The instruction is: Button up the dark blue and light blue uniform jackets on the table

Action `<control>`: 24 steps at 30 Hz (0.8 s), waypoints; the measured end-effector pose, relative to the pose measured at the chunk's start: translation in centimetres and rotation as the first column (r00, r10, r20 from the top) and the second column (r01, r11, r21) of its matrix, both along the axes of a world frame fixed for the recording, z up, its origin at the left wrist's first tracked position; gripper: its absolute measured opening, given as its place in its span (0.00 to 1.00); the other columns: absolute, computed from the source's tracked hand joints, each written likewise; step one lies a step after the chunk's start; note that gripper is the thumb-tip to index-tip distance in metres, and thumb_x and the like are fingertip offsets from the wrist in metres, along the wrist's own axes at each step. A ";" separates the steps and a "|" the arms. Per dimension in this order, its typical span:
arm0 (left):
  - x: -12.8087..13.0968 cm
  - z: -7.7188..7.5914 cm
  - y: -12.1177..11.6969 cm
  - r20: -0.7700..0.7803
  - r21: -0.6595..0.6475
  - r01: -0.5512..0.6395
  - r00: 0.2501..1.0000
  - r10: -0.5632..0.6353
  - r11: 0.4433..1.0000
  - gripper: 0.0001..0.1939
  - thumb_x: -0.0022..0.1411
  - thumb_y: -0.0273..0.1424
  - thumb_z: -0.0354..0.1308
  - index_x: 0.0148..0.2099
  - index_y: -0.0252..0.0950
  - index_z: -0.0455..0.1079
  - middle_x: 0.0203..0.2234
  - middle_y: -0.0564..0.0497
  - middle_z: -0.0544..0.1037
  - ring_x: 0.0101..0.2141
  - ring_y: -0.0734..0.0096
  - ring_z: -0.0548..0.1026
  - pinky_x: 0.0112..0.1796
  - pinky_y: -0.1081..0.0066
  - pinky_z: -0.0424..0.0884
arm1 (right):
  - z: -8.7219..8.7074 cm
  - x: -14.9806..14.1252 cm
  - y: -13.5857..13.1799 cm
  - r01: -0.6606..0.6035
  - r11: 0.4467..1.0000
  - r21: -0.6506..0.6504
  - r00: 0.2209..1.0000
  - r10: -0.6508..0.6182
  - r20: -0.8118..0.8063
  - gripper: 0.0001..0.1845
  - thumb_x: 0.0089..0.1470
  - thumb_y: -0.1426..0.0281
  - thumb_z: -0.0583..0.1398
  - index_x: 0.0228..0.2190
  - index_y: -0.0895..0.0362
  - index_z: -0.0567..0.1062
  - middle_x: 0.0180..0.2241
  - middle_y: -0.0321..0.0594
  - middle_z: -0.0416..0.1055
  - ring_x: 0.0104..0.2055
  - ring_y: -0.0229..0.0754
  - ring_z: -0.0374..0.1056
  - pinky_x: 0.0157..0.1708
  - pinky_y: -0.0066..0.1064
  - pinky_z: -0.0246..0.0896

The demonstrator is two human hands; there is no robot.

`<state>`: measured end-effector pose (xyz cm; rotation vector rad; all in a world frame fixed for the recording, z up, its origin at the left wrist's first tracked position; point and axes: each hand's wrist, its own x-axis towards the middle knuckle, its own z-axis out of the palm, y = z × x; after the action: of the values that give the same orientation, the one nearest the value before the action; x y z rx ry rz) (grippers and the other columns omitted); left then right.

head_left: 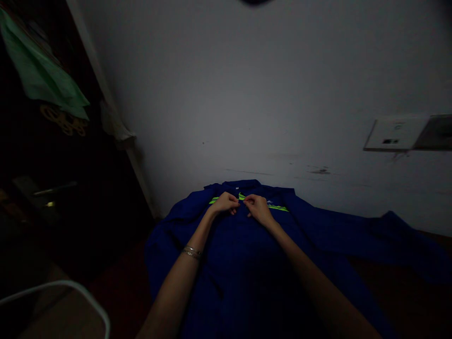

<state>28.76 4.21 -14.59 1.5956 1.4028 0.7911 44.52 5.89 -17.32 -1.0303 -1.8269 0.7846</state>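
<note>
A blue work jacket with yellow-green stripes lies spread out, its collar toward the wall and one sleeve stretched to the right. My left hand pinches the jacket's front just below the collar, at the stripe. Close beside it, my right hand pinches the other side of the front opening. A small gap separates the two sets of fingertips. In the dim light I cannot make out whether a button or only cloth is between the fingers. Two thin bracelets circle my left wrist.
A pale wall rises right behind the collar. On it at the right is a white socket plate. To the left stands a dark door with a metal handle and a hanging green cloth. A white curved rail shows at lower left.
</note>
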 end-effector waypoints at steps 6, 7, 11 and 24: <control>0.0 0.3 -0.1 -0.023 0.028 0.026 0.999 -0.025 0.999 0.04 0.50 0.22 0.53 0.24 0.29 0.66 0.12 0.56 0.68 0.15 0.79 0.68 0.20 0.79 0.66 | 0.9 0.5 -0.5 -0.069 0.914 0.399 0.923 -0.093 0.374 0.08 0.51 0.76 0.52 0.29 0.60 0.71 0.31 0.43 0.68 0.33 0.38 0.65 0.35 0.27 0.59; 0.0 0.3 0.0 -0.031 0.033 0.029 0.999 -0.028 0.999 0.04 0.50 0.22 0.53 0.24 0.29 0.66 0.12 0.56 0.68 0.15 0.79 0.68 0.20 0.79 0.66 | 1.0 0.5 -0.7 -0.081 0.908 0.411 0.908 -0.103 0.407 0.08 0.52 0.75 0.52 0.30 0.60 0.71 0.32 0.43 0.68 0.34 0.38 0.65 0.36 0.27 0.58; -0.1 0.2 0.1 -0.059 0.055 0.039 0.998 -0.035 0.998 0.04 0.50 0.23 0.53 0.26 0.28 0.68 0.12 0.56 0.68 0.15 0.79 0.68 0.21 0.78 0.66 | 1.5 0.5 -1.5 -0.110 0.898 0.425 0.862 -0.127 0.491 0.09 0.55 0.74 0.50 0.31 0.60 0.70 0.34 0.44 0.67 0.35 0.38 0.64 0.36 0.26 0.56; -0.9 0.5 0.2 -0.056 0.181 0.021 0.998 -0.011 0.983 0.09 0.48 0.22 0.52 0.33 0.27 0.71 0.18 0.53 0.71 0.19 0.79 0.70 0.24 0.78 0.66 | 0.3 0.5 -0.2 -0.055 0.919 0.390 0.941 -0.083 0.329 0.09 0.52 0.76 0.52 0.31 0.60 0.72 0.33 0.43 0.69 0.37 0.38 0.64 0.39 0.27 0.56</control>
<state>27.88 4.38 -14.09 1.7774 1.3876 0.8926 44.97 5.67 -17.03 -0.9483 -2.1537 0.2101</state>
